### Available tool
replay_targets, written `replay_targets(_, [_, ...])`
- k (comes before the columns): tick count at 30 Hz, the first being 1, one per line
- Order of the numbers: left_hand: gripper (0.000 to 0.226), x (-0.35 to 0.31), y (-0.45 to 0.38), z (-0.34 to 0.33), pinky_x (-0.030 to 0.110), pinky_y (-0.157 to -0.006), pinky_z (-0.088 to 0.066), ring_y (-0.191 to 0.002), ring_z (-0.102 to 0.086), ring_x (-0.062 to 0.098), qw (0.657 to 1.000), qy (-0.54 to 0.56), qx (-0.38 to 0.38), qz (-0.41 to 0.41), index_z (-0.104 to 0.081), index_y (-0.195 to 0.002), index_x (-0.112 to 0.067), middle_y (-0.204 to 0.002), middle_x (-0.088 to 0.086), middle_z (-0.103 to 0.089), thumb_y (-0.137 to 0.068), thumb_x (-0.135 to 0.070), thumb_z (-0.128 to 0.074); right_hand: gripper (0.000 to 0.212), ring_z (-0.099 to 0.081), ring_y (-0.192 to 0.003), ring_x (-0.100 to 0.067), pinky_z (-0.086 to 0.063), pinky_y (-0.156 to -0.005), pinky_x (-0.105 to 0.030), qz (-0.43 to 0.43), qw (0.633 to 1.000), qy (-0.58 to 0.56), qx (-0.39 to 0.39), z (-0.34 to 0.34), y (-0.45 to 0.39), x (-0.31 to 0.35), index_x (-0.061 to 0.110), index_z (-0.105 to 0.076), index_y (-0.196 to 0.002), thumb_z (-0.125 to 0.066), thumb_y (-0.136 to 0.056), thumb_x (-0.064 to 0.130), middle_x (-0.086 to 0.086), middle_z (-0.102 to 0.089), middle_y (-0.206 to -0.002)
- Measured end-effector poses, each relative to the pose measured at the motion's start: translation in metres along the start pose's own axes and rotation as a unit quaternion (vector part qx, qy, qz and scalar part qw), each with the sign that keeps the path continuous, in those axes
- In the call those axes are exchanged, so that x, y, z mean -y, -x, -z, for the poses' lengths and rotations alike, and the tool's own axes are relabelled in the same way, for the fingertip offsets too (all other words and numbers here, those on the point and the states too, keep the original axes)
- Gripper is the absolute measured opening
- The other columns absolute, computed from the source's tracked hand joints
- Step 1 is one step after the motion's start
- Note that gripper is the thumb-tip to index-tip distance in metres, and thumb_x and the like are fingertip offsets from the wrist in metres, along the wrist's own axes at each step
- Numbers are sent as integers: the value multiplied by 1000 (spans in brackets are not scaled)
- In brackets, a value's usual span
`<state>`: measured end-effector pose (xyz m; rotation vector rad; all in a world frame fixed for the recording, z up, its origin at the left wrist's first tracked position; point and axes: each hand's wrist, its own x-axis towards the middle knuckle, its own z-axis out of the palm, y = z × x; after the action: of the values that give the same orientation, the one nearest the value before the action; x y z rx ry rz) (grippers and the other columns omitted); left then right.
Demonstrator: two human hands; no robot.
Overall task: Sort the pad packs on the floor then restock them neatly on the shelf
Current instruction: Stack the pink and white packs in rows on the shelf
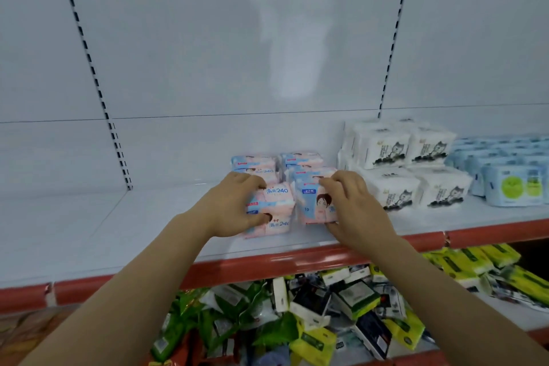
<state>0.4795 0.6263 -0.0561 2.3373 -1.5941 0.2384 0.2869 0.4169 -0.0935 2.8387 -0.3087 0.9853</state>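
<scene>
Fingers [332, 184] of right hand [350, 205]: curled over top of upright pink pack [312, 205], thumb beneath. Left hand [228, 205]: pinching the two stacked pink packs [271, 211] just beside it, long axes level. Location: shelf [148, 232] front, ahead of rear pink rows [276, 163]. Both hands equally near; packs want sliding straight back.

upper left pink pack [274, 194]: "240" in blue
lower left pink pack [276, 226]: "24", cut off at the pack's edge
right pink pack [312, 205]: "10" (small, low on its front)
other packs: print too blurred to read
</scene>
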Motion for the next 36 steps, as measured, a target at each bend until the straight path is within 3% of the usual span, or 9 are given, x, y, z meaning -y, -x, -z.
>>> replay_targets(6, [90,22,2,-18,39,-111,-39,-138,-25,16,999,-34,-4,-25,-39,-148,-25,-149,-4,-37,-75,-79,-36,74,-44,-123,-26,-49,-91,-34,32,999,-36,4,-18,-1,-3,12,-51,-135,-64,-85,64,-7,-47,-129])
replay_targets(12, [80,35,-2,-24,40,-102,-48,-131,-32,19,991,-85,-58,-85,-45,-144,-21,-140,0,-47,-80,-69,-46,44,-51,-115,-26,-58,-75,-39,83,996,-27,-23,-18,-11,-16,10,-59,-120,-73,-85,33,-5,-54,-121])
replay_targets(18, [82,27,0,-43,49,-110,-38,-137,-33,21,990,-61,-122,-42,-41,-145,-27,-147,-2,-42,-79,-74,-51,46,-50,-122,-27,-50,-97,-46,52,996,-60,-28,-25,-10,-14,11,-58,-123,-65,-89,41,-7,-53,-128])
replay_targets(20, [82,22,4,-44,42,-115,-32,-140,-33,19,979,49,-197,29,-41,-147,-26,-152,-2,-40,-82,-75,-48,55,-43,-133,-22,-40,-109,-42,-62,987,-141,-51,-19,-12,-13,15,-54,-133,-56,-92,52,-5,-47,-141])
replay_targets(24, [70,8,-8,-28,32,-113,-25,-146,-27,12,838,437,-228,235,-26,-155,-35,-162,-11,-25,-95,-68,-42,70,-29,-146,-11,-23,-120,-39,-321,846,-425,-34,-1,-40,-5,36,-30,-153,-39,-92,69,13,-30,-160])
replay_targets(27, [71,1,-21,-20,37,-116,-24,-142,-32,11,711,595,-215,307,-25,-156,-32,-162,-6,-27,-96,-69,-33,80,-37,-143,-19,-19,-122,-44,-407,786,-465,22,-3,-62,-10,42,-48,-140,-32,-76,86,6,-42,-155])
replay_targets(31, [61,-8,-33,-18,30,-81,-54,-92,-70,11,651,664,-162,330,-42,-143,-28,-121,-7,-67,-99,-66,-27,50,-74,-78,-21,-56,-66,-24,-435,667,-603,47,-10,-77,-17,17,-65,-115,-44,-100,59,-7,-75,-92])
replay_targets(33, [50,-10,-41,-21,30,-61,-60,-67,-73,12,639,688,-138,315,-58,-105,-23,-78,-10,-76,-100,-63,-27,45,-75,-68,-22,-55,-67,-35,-417,624,-658,64,-14,-83,-21,16,-66,-105,-45,-101,55,-5,-77,-76])
replay_targets(36, [44,-11,-51,-27,29,-54,-59,-62,-73,15,626,705,-137,305,-57,-87,-25,-67,-4,-74,-102,-57,-31,48,-75,-75,-26,-54,-74,-40,-388,594,-702,65,-23,-90,-28,13,-66,-103,-41,-102,55,-7,-77,-79])
